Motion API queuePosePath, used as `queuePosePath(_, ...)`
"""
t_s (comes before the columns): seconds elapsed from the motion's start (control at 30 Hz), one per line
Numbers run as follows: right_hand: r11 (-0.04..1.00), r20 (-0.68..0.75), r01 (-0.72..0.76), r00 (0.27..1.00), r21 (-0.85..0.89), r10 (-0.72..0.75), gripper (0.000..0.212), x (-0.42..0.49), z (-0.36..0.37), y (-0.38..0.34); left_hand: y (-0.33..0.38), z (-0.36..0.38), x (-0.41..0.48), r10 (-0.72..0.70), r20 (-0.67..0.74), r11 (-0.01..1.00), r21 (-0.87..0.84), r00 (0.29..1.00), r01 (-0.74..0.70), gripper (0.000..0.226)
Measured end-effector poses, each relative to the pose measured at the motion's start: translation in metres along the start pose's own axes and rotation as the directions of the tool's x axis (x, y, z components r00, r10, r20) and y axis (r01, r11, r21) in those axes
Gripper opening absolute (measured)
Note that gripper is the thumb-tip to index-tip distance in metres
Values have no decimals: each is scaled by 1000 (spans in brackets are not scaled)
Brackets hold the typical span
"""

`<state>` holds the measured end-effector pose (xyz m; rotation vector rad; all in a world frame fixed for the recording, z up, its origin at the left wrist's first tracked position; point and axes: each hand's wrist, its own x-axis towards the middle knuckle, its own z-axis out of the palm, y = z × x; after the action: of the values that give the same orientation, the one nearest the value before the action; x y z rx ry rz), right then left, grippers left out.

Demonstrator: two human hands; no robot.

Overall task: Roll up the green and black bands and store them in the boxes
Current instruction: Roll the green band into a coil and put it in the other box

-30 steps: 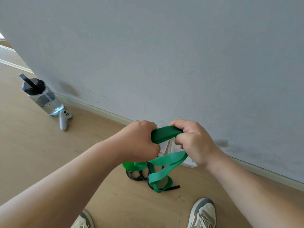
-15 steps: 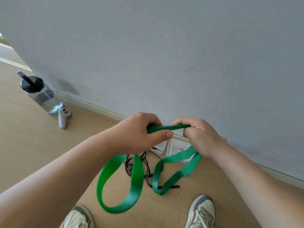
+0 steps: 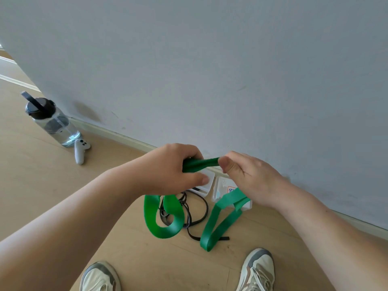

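Green band (image 3: 200,164): one item, held at chest height over the floor (image 3: 42,175) and close to the wall (image 3: 210,70). A short, partly folded stretch spans the gap between my two hands. Left hand (image 3: 174,166): fingers curled round the band, thumb lying loose beneath it. Right hand (image 3: 249,177): thumb and fingers pinching the other end of that stretch. Two loops hang free, one below each hand, neither clearly touching the floor. Change noted: a second ago the band was bunched tight between two fists with only small loops showing; half a second ago a long loop had dropped from the left hand almost to the shoes; now that left loop hangs shorter, while the right loop looks much the same length. I read this as slack being drawn back up through the left hand and the band being laid flat before rolling; no coil is visible yet, so the roll proper has not begun. Black band (image 3: 207,207): one item, lying loose and tangled on the floor under the hands, untouched. Boxes: two pale ones on the floor against the wall, the left (image 3: 207,181) and the right (image 3: 222,185), both partly hidden by the hands and the band; contents not legible. Task status, by my estimate: early, nothing stored. Also present: bottle (image 3: 52,120) and white controller (image 3: 80,151) well off to the left by the wall.
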<state>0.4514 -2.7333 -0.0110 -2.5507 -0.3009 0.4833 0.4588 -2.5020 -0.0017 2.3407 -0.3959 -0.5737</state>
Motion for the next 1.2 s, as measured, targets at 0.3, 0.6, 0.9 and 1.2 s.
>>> queuePosePath(0.3, 997, 117, -77, 990, 19, 74, 50, -3, 3, -5, -6, -6, 1, -4, -152, 988, -151, 988, -19, 26)
queuePosePath(0.6, 955, 107, -22, 994, 296, -10, 34, -8, 18, -27, 26, 11, -6, 74, -54, 975, 214, 996, -61, 14)
queuePosePath(0.9, 999, -169, 30, 985, 27, -25, 98, -37, -26, -52, 38, 5, -19, 138, -108, 967, 228, 985, -110, 16)
queuePosePath(1.2, 927, -203, 139, 977, 347, -70, 57, -35, -10, -73, 41, 8, -19, 355, -290, 932, 42, 889, -359, 23)
